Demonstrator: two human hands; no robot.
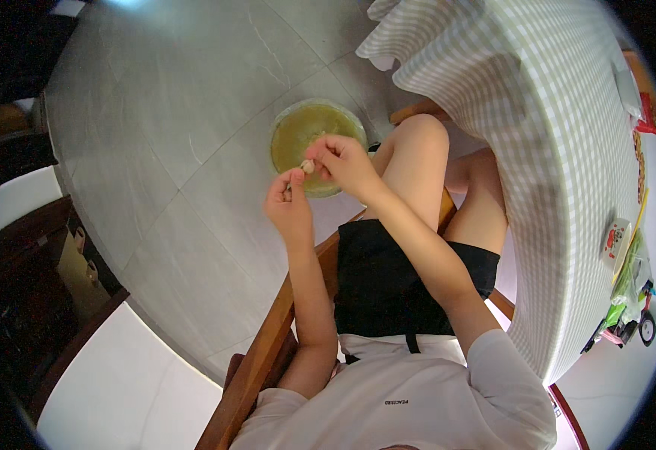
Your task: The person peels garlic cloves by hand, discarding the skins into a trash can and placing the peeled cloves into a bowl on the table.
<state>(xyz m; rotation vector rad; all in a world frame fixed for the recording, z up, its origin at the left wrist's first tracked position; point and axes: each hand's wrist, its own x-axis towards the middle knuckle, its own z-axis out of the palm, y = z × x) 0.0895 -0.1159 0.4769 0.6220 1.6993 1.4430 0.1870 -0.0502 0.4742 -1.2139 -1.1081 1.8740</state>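
Between my two hands is a small pale beige lump (308, 166), about the size of a nut; its exact kind is too small to tell. My left hand (289, 201) grips it from the left with thumb and fingertips, and another pale bit shows in its curled fingers. From the right, my right hand (341, 163) pinches at the same lump, fingers bent. Both hands are above a round, yellow-green bin (285, 127) on the floor, which seems to have a translucent liner over its rim. Some small pale scraps show inside, partly hidden by my right hand.
I sit on a wooden chair (262, 367). To my right is a table under a checked tablecloth (527, 142), bearing a patterned bowl (617, 238), plastic packaging (631, 281) and a red packet (648, 112). Grey floor tiles (215, 187) lie around the bin; dark furniture (24, 277) stands left.
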